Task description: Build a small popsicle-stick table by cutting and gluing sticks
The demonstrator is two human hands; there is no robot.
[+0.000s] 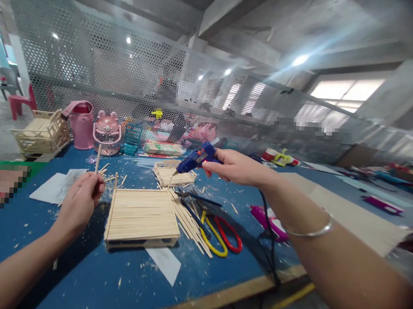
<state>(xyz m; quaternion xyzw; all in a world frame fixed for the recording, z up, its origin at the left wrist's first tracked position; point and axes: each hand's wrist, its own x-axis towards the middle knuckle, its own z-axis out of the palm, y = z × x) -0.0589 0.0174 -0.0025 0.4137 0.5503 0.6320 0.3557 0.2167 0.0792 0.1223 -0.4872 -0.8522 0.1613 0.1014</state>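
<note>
My left hand (pixel 83 193) pinches a short wooden stick (pixel 98 159) upright, left of a flat wooden stick platform (pixel 141 213). Thin posts rise from the platform's two back corners. My right hand (pixel 228 165) is wrapped round a blue glue gun (pixel 199 158), whose nozzle points down to the left, above the platform's back right post. Behind the nozzle sits a small stick-built tray (pixel 182 176). Loose sticks (pixel 191 226) lie along the platform's right side, beside pliers (pixel 198 198) and scissors with yellow and red handles (pixel 227 235).
Two pink bottles (pixel 82 126) (pixel 107 132) and a stick-built crate (pixel 41 133) stand at the back left. White paper (pixel 52 188) lies at left. A black cord (pixel 273 242) hangs over the table's front edge. Cardboard (pixel 343 209) and a magenta packet (pixel 267 222) lie at right.
</note>
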